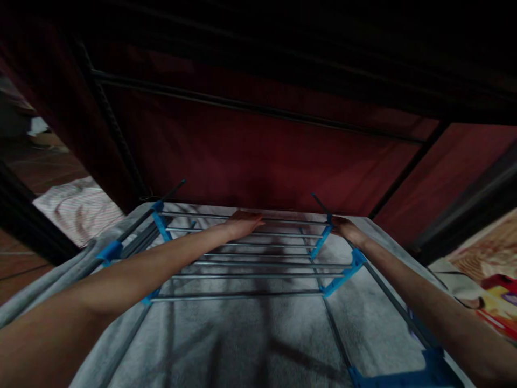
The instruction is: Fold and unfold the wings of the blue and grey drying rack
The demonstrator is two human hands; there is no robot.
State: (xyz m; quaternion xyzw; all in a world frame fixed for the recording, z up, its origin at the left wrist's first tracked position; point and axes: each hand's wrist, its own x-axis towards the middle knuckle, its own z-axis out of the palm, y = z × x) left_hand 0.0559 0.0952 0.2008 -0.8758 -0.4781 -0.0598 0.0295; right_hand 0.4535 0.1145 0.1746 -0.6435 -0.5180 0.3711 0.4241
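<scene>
A rack point(246, 264) of grey metal tubes joined by blue plastic brackets lies on a grey fuzzy blanket point(242, 334). Across its far rods reaches my left hand point(244, 223), palm down, with fingers stretched to the right and touching the far tubes. My right hand point(347, 230) is at the far right corner, its fingers closed around the blue bracket point(328, 233) there; the fingertips are dark and partly hidden. Two thin tube ends stick up beyond the far corners.
Dark red fabric panels point(262, 156) in a black frame point(258, 108) stand just behind the rack. A striped cloth point(84, 207) lies at the left over a tiled floor. Another blue bracket point(407, 374) is close at lower right, with a red-and-yellow item point(503, 302) beyond.
</scene>
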